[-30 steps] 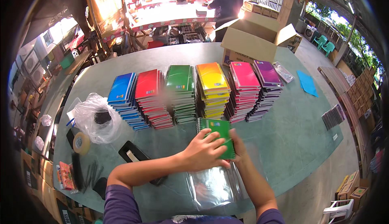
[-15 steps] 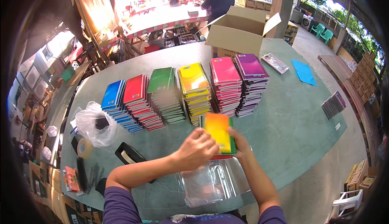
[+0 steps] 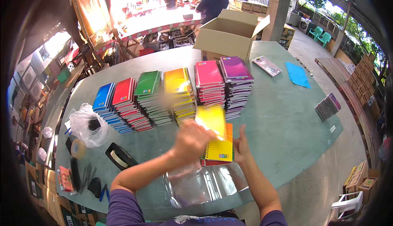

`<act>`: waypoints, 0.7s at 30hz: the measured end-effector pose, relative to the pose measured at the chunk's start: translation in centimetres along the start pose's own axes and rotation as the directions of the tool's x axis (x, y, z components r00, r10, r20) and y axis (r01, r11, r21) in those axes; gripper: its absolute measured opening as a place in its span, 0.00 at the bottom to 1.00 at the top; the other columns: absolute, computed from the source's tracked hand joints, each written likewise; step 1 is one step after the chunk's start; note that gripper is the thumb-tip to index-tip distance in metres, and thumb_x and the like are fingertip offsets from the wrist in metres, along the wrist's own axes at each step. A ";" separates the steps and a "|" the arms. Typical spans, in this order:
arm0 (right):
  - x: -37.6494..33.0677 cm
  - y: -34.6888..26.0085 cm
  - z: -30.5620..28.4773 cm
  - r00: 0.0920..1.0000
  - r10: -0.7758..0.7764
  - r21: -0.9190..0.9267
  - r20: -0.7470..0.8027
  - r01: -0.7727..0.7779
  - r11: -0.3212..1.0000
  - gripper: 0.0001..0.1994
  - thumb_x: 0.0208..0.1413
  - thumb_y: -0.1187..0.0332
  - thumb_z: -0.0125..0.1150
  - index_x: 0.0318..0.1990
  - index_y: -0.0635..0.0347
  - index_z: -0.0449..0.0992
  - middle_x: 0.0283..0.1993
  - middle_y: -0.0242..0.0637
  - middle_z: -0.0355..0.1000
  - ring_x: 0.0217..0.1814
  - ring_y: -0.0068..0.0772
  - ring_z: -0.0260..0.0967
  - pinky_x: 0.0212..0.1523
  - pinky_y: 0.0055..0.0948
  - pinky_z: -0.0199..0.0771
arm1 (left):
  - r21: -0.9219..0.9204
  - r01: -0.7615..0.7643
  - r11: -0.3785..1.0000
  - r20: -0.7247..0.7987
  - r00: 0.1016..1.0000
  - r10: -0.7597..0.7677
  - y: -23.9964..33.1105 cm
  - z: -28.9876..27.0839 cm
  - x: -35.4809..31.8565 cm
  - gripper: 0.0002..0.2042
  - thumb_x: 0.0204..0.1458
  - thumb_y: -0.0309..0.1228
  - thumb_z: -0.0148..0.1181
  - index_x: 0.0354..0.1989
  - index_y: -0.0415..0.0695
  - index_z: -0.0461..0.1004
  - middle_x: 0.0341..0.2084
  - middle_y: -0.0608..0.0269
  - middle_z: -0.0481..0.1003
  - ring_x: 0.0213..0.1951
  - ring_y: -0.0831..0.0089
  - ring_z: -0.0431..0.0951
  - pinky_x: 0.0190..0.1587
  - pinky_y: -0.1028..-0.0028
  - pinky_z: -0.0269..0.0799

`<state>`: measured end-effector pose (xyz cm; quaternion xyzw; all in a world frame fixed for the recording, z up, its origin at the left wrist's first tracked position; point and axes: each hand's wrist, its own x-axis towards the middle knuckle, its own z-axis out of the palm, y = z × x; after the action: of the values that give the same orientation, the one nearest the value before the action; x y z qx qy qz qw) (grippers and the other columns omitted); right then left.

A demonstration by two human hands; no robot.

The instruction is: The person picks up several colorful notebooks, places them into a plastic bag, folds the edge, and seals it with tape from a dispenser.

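Note:
My left hand (image 3: pixel 191 141), slightly blurred, grips a yellow spiral notebook (image 3: pixel 211 119) and holds it tilted over a small pile. Topping that pile is another yellow notebook (image 3: pixel 220 149), with green and red edges showing beneath. My right hand (image 3: pixel 242 148) supports the pile's right side, thumb raised off the cover and the other fingers partly hidden. Beyond stand tall notebook stacks: blue (image 3: pixel 103 97), red (image 3: pixel 124 92), green (image 3: pixel 147 83), yellow (image 3: pixel 177 80), pink (image 3: pixel 208 74) and purple (image 3: pixel 234 68). Clear plastic sheets (image 3: pixel 200 187) lie close to my body.
An open carton (image 3: pixel 225 35) stands behind the stacks. Left are a crumpled plastic bag (image 3: pixel 86 123), tape roll (image 3: pixel 77 148), black tool (image 3: pixel 120 156) and blue-handled pliers (image 3: pixel 104 193). Right are a wrapped pack (image 3: pixel 267 65), blue sheet (image 3: pixel 297 74) and notebook row (image 3: pixel 327 107). People work beyond.
A yellow notebook now lies flat on the pile, and my left hand holds another yellow one above it. My right thumb has lifted away from the pile. The whole view has shifted slightly.

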<state>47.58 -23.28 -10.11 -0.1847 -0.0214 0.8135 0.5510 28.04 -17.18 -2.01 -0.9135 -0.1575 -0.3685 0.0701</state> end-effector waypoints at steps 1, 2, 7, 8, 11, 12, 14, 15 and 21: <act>-0.5 -0.4 -0.1 0.999 0.031 0.050 0.010 -0.031 0.998 0.27 0.50 0.60 0.61 0.53 0.67 0.63 0.51 0.48 0.68 0.51 0.42 0.68 0.52 0.39 0.69 | -0.005 -0.147 0.989 0.153 0.977 0.146 2.0 0.5 -0.1 0.07 0.42 0.33 0.58 0.30 0.49 0.75 0.29 0.63 0.73 0.38 0.65 0.72 0.47 0.64 0.62; -0.5 -0.7 -1.5 0.999 -0.035 -0.044 0.030 0.036 0.998 0.25 0.50 0.63 0.60 0.53 0.68 0.63 0.51 0.49 0.67 0.51 0.44 0.68 0.53 0.41 0.69 | -0.193 -0.090 0.977 0.198 0.972 0.128 2.7 1.4 0.9 0.18 0.43 0.45 0.58 0.33 0.42 0.73 0.33 0.56 0.73 0.43 0.63 0.71 0.51 0.60 0.59; -1.3 -1.4 -1.9 0.998 -0.009 -0.082 0.060 0.014 0.997 0.23 0.49 0.71 0.57 0.52 0.69 0.63 0.51 0.49 0.68 0.51 0.45 0.69 0.53 0.43 0.68 | 0.320 0.228 0.920 -0.093 0.974 -0.209 -9.9 8.0 7.6 0.22 0.45 0.47 0.58 0.40 0.41 0.72 0.40 0.51 0.73 0.48 0.60 0.70 0.55 0.55 0.55; -1.4 -1.7 -2.1 0.998 -0.007 -0.083 0.067 0.013 0.996 0.23 0.49 0.71 0.57 0.52 0.69 0.63 0.51 0.49 0.68 0.51 0.45 0.69 0.53 0.43 0.68 | 0.331 0.293 0.897 -0.063 0.955 -0.289 -12.5 9.1 6.7 0.20 0.47 0.45 0.58 0.40 0.41 0.72 0.39 0.51 0.73 0.47 0.61 0.71 0.56 0.55 0.54; -3.2 -4.0 -3.5 0.998 -0.034 -0.112 0.049 0.040 0.993 0.22 0.49 0.70 0.57 0.52 0.68 0.63 0.50 0.48 0.68 0.50 0.44 0.69 0.53 0.43 0.68 | 0.262 0.266 0.928 0.099 0.949 -0.300 -10.6 7.2 8.3 0.14 0.48 0.37 0.58 0.39 0.40 0.73 0.36 0.53 0.75 0.45 0.64 0.73 0.54 0.56 0.59; -3.5 -4.5 -3.8 0.998 -0.050 -0.132 0.029 0.054 0.990 0.22 0.50 0.69 0.57 0.52 0.68 0.64 0.51 0.48 0.68 0.50 0.43 0.69 0.52 0.43 0.68 | 0.255 0.260 0.931 0.101 0.951 -0.293 -9.3 5.9 8.5 0.14 0.48 0.37 0.58 0.39 0.40 0.73 0.36 0.53 0.75 0.45 0.64 0.73 0.54 0.56 0.59; -4.0 -5.8 -3.8 0.997 -0.072 -0.158 0.007 0.072 0.985 0.22 0.50 0.68 0.57 0.52 0.68 0.64 0.51 0.48 0.68 0.50 0.43 0.69 0.52 0.43 0.68 | -0.526 0.471 0.708 -0.147 0.770 -0.621 -6.7 4.2 8.7 0.09 0.47 0.25 0.57 0.37 0.41 0.74 0.33 0.58 0.76 0.44 0.66 0.74 0.49 0.61 0.66; -4.0 -6.3 -3.1 0.994 -0.102 -0.081 0.040 0.105 0.991 0.23 0.50 0.67 0.57 0.53 0.67 0.63 0.51 0.47 0.68 0.50 0.43 0.69 0.51 0.42 0.69 | -0.527 0.468 0.709 -0.148 0.771 -0.619 -6.3 4.5 8.7 0.09 0.47 0.25 0.57 0.37 0.41 0.74 0.33 0.58 0.76 0.44 0.66 0.74 0.49 0.61 0.66; -4.3 -7.9 -5.1 0.991 -0.018 -0.111 0.136 0.033 0.993 0.24 0.49 0.66 0.60 0.53 0.66 0.63 0.49 0.48 0.69 0.48 0.40 0.70 0.49 0.40 0.72 | -0.560 0.012 0.828 0.420 0.866 0.271 -2.1 9.8 10.4 0.20 0.35 0.14 0.51 0.38 0.47 0.76 0.48 0.51 0.70 0.55 0.57 0.65 0.58 0.61 0.58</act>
<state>57.64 -24.89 -11.80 -0.1598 -0.1068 0.8145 0.5473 40.73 -10.32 -1.78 -0.9661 0.0061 -0.1524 -0.2084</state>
